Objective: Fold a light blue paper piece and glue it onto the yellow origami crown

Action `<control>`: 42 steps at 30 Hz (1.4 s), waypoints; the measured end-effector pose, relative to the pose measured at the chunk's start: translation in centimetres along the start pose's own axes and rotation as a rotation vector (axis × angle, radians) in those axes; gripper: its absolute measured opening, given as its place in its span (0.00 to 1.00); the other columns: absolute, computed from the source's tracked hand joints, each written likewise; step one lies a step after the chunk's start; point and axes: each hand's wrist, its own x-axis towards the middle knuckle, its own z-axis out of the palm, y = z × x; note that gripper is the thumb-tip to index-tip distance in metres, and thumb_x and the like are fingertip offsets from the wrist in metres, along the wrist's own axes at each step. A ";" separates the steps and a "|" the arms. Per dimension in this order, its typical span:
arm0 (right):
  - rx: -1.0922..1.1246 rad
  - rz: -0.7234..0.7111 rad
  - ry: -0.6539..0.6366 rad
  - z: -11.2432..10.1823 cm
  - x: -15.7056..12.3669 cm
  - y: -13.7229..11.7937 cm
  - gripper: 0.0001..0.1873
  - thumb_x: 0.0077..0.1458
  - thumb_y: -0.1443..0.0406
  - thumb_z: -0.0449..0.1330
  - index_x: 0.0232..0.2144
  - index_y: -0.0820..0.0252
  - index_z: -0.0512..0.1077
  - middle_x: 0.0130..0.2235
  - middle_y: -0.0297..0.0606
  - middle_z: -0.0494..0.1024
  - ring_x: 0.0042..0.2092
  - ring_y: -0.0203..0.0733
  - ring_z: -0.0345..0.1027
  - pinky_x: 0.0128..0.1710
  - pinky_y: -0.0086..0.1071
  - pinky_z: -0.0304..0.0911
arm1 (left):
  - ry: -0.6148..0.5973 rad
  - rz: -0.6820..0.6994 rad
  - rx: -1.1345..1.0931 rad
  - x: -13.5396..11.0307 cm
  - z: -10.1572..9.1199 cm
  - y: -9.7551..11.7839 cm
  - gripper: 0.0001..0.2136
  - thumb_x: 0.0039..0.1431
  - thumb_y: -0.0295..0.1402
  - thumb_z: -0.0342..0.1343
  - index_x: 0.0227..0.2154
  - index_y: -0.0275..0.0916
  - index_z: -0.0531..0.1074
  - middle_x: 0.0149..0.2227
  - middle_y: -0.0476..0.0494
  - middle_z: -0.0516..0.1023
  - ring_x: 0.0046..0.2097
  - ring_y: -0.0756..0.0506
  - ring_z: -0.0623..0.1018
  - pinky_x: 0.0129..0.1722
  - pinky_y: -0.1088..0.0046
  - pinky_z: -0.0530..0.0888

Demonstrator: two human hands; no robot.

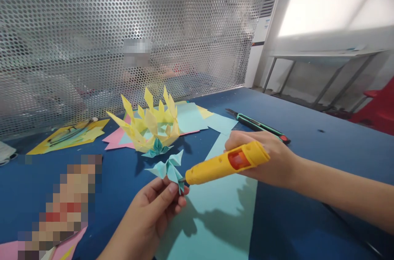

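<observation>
Head: paper flower (172,170) in left hand (156,207)

— What colour is the glue gun (212,168)?
— Strong yellow, with an orange-red patch in its side.
— And the nearer paper flower (171,169)?
— Pale sky blue; the farther paper flower (157,147) is a deeper teal.
— The crown (151,124)?
— Plain lemon yellow (one front point looks almost cream).
— And the tabletop (332,153)?
— Deep blue, while the sheet (212,196) on it is plain pale aqua, dulled to grey-green in the shadows (224,220).
— And the cutter (260,124)?
— Mint green and black, red at one end.
— Any pattern?
— The silvery metal screen (197,18), dotted all over with round holes.
</observation>
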 end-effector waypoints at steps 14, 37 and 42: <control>-0.070 -0.125 0.043 -0.4 0.3 -0.1 0.07 0.56 0.69 0.55 0.30 0.54 0.59 0.22 0.25 0.66 0.20 0.32 0.57 0.19 0.25 0.53 | 0.027 -0.001 0.008 0.0 0.3 0.1 0.12 0.34 0.35 0.74 0.22 0.36 0.78 0.20 0.50 0.74 0.22 0.56 0.70 0.24 0.86 0.69; -0.101 -0.129 0.068 -0.7 0.4 -0.2 0.07 0.54 0.70 0.55 0.31 0.54 0.60 0.22 0.26 0.67 0.19 0.32 0.58 0.20 0.24 0.55 | 0.051 -0.023 0.081 -0.4 0.6 0.3 0.15 0.33 0.38 0.74 0.22 0.34 0.77 0.21 0.51 0.72 0.21 0.59 0.63 0.21 0.88 0.63; -0.104 -0.125 0.053 -0.9 0.6 -0.2 0.07 0.54 0.71 0.55 0.31 0.55 0.61 0.22 0.27 0.67 0.20 0.31 0.58 0.20 0.24 0.55 | 0.035 -0.039 0.083 -0.2 0.2 0.2 0.15 0.34 0.37 0.74 0.23 0.35 0.77 0.24 0.48 0.77 0.21 0.59 0.67 0.22 0.87 0.67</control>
